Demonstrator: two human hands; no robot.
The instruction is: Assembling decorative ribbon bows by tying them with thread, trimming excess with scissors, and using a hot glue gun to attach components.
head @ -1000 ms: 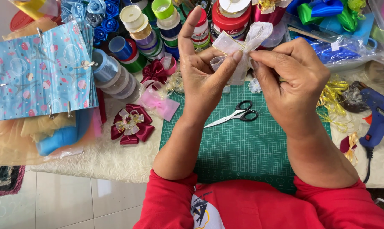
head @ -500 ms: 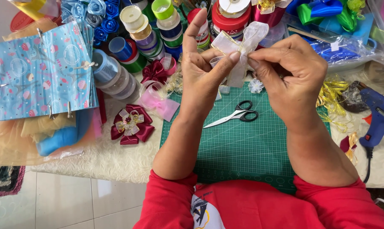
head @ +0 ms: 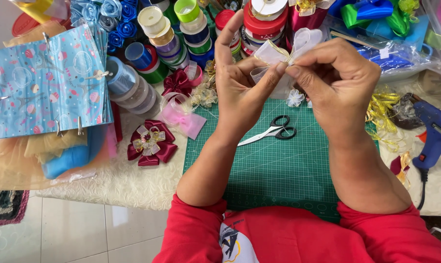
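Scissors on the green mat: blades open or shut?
Shut. The scissors lie flat on the green mat, their blades together in one silver point, below both hands.

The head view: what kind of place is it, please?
Probably a home craft table for making ribbon bows: stacked ribbon spools, a green cutting mat with scissors, a blue glue gun.

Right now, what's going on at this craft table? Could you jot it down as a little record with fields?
Left hand: pinches the sheer white bow at its middle
Right hand: pinches the same bow from the other side
Under the hands: green cutting mat
On the mat: scissors, closed
Left of the mat: maroon bow, pink bow
Far right: blue glue gun
Behind: ribbon spools
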